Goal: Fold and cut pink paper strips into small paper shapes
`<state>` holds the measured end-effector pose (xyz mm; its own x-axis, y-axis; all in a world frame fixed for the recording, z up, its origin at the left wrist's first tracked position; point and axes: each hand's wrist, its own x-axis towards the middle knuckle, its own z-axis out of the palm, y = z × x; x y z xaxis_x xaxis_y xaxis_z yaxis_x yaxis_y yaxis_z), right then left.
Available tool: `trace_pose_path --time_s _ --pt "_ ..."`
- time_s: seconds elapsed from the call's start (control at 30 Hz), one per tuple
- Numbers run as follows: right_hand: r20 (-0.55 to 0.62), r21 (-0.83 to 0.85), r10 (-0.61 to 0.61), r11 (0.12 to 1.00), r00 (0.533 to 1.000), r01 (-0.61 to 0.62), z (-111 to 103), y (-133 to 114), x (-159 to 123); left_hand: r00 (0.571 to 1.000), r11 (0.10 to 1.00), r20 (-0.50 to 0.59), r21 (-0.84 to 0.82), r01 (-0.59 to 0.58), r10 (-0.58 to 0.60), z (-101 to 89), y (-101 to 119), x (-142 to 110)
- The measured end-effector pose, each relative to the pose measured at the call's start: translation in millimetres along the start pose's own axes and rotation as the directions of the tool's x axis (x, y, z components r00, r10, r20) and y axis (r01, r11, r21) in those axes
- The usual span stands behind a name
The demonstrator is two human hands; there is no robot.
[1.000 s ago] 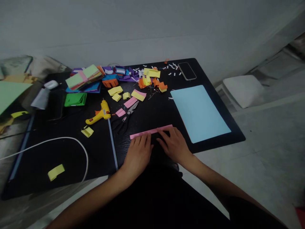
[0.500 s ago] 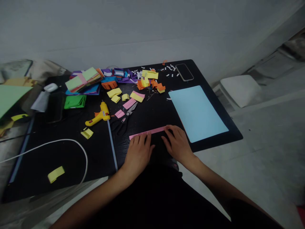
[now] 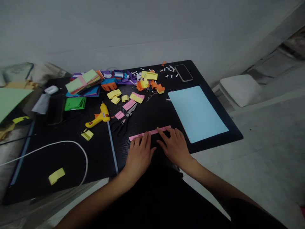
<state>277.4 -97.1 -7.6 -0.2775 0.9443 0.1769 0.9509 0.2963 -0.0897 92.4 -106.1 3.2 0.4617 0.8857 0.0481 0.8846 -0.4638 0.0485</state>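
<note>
Left hand point(image 3: 138, 154) and right hand point(image 3: 175, 147), fingers outstretched and unclenched, rest on a pink strip point(image 3: 153, 131) near the front edge of the black table point(image 3: 152, 113). Yellow glue gun point(image 3: 101, 116) carries a label point(image 3: 104, 115), illegible.

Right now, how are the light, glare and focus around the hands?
Head view: dim overall, shadows hard to read on the black table; no harsh glare on the light-blue sheet; left hand, right hand and pink strip fairly clear; white seat softer.

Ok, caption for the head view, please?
Left hand and right hand on a pink strip, scissors and glue gun nearby.
</note>
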Motion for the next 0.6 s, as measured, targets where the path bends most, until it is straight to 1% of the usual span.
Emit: trace_pose_path --time_s 0.27,0.4,0.6 --pt "0.000 0.015 0.010 1.000 1.000 -0.010 -3.0 0.0 -0.3 1.000 0.999 -0.008 -0.037 0.028 -0.028 -2.3 -0.8 0.1" --pt "0.000 0.019 0.010 1.000 1.000 -0.010 -2.4 -0.4 -0.7 0.999 0.999 -0.021 -0.029 0.037 -0.038 -4.7 -4.1 -1.8" --pt "-0.005 0.039 0.012 0.999 1.000 -0.012 -2.8 -0.9 0.4 0.999 0.998 0.000 -0.034 0.045 -0.045 -10.6 -12.0 -8.4"
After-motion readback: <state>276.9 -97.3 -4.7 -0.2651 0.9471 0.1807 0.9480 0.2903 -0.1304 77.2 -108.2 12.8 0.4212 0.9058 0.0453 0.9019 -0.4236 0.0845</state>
